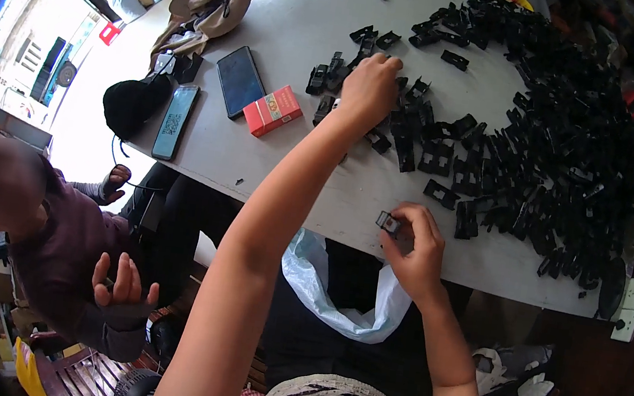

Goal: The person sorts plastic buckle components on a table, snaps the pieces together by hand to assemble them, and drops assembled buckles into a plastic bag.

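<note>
My left hand [371, 90] reaches across the table to a loose cluster of black plastic clip-like parts [405, 147]. Its fingers curl downward among them, and whatever they close on is hidden beneath the hand. Close to the table's front edge, my right hand [418, 246] pinches a small dark block-shaped part [388, 223] with a pale, shiny face between thumb and fingers. Directly below the table edge, a pale blue-white plastic bag [353, 325] hangs open at my lap.
A large heap of black parts [552, 156] covers the table's right side. Left of my arm lie a red box [273, 112], a dark phone [241, 78], another phone [176, 123], a black cap [135, 104] and a tan hat [212, 7]. A person [66, 246] sits at the left.
</note>
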Available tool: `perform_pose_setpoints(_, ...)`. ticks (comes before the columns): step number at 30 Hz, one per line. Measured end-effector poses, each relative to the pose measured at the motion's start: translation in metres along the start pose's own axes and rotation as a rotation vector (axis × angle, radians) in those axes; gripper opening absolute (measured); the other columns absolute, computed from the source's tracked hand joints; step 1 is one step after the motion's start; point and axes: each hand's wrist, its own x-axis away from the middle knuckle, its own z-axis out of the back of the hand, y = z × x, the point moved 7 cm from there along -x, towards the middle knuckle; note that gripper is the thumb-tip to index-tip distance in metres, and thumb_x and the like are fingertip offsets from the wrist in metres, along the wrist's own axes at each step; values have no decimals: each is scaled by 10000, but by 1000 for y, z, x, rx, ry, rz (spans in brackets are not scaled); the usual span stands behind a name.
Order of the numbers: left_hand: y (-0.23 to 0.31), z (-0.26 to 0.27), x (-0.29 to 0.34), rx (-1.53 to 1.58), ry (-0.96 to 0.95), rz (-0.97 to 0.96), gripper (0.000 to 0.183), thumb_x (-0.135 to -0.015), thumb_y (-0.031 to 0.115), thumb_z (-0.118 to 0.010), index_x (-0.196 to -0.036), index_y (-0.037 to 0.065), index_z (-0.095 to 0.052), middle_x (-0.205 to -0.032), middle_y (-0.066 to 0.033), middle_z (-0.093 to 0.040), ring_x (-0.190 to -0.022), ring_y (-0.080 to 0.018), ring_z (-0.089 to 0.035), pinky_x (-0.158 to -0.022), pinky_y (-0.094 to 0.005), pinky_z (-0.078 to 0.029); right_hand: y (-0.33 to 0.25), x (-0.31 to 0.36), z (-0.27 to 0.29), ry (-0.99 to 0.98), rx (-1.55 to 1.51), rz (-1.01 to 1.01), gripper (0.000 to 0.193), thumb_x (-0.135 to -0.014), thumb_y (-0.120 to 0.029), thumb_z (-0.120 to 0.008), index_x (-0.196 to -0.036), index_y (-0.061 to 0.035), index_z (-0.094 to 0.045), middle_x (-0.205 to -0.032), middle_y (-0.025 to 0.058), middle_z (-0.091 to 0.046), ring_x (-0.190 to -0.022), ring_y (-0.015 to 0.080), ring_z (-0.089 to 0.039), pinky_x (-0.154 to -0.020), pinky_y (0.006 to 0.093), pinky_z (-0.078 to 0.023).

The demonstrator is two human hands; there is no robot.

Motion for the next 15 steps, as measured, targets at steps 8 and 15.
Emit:
perform_pose_setpoints(8,7,30,28,522,34,188,416,-761,9,-574,-1165,105,-543,-841,-70,-591,-697,-150,-608,-652,-277,-487,16,-2,23,126,-351,-139,315,-744,11,-678,-1028,-11,-544,-1050,127,-612,-918,228,-621,-796,311,-498)
perform_pose_setpoints(15,66,58,118,1246,-83,395,313,-870,26,-609,-1170,0,-523,-853,-4,-578,-732,-41,-550,-647,-177,-446,-17,-27,46,323,-244,115,304,-768,-74,-704,-1052,-46,-597,-1126,108,-621,-1024,235,-579,-905,346,-427)
